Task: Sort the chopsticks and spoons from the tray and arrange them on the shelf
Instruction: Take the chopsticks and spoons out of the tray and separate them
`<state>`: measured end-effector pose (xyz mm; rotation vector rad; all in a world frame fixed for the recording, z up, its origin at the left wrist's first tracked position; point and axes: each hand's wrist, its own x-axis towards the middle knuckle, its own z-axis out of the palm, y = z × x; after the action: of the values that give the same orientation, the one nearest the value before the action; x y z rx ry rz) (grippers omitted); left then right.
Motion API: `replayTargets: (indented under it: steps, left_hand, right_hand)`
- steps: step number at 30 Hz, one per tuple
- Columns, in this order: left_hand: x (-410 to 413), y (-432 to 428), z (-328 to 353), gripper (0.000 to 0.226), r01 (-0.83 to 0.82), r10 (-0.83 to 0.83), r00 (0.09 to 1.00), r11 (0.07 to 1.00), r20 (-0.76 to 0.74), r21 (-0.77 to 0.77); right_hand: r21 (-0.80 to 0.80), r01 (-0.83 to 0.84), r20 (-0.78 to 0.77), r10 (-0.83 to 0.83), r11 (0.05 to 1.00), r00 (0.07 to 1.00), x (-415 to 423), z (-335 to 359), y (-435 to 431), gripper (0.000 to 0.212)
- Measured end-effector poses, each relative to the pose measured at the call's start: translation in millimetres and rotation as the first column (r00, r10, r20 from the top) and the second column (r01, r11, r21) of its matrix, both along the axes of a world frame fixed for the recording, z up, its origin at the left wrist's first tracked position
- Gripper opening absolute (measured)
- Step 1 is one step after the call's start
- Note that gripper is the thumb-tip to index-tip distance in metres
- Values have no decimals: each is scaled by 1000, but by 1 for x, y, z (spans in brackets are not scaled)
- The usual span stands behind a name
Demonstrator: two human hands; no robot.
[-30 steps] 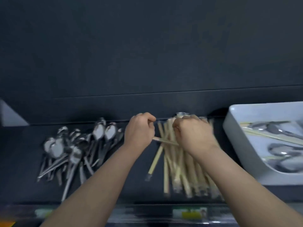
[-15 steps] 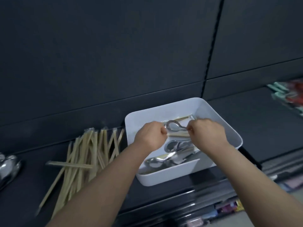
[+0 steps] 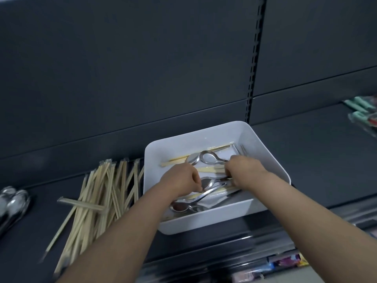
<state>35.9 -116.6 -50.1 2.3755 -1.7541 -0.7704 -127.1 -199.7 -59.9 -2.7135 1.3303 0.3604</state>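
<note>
Dark shelf [image 3: 306, 160] and back panel, viewed from above. A white tray [image 3: 204, 223] is set at centre frame, with spoons [image 3: 207, 157] and chopsticks [image 3: 210, 170] mixed inside. Both hands are lowered into it: left hand [image 3: 179, 180] curled over a spoon, right hand [image 3: 244, 170] curled at the chopsticks; whether either grips anything cannot be told. A chopstick pile [image 3: 102, 190] is laid just left of the tray, a spoon heap [image 3: 14, 203] at the left edge.

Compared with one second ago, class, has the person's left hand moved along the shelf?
Yes. The left hand was at the chopstick pile; now it is to that pile's right, inside the white tray.
</note>
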Motion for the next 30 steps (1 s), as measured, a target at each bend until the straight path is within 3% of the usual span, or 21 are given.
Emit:
replayTargets:
  steps: [5,9,13,21,24,27,30]
  left_hand:
    - [-4,0,-3,5,-18,19,999,999,-34,26]
    - [-9,-5,-3,6,-16,17,1000,999,-14,49]
    - [-11,-8,-3,9,0,-3,998,999,66,38]
    - [-18,-7,-11,24,4,-15,987,997,158,72]
    - [-19,-7,-17,18,-8,-4,985,997,174,72]
    - [-12,-6,-14,10,-53,58,985,998,163,-38]
    - [0,-4,-1,9,-193,209,977,946,32,-261]
  right_hand:
    - [-82,46,-37,-49,996,998,-2,-3,-4,29]
    - [25,15,-29,-14,1000,999,-5,-4,-4,29]
    - [7,3,-71,-2,1000,997,-2,-7,-3,30]
    - [-30,206,229,-194,978,954,-6,-1,-2,16]
    - [87,186,393,-205,979,896,-7,-1,0,10]
    - [175,152,514,-222,973,828,-7,0,2,7]
    - [207,157,575,-250,966,779,-6,5,4,25]
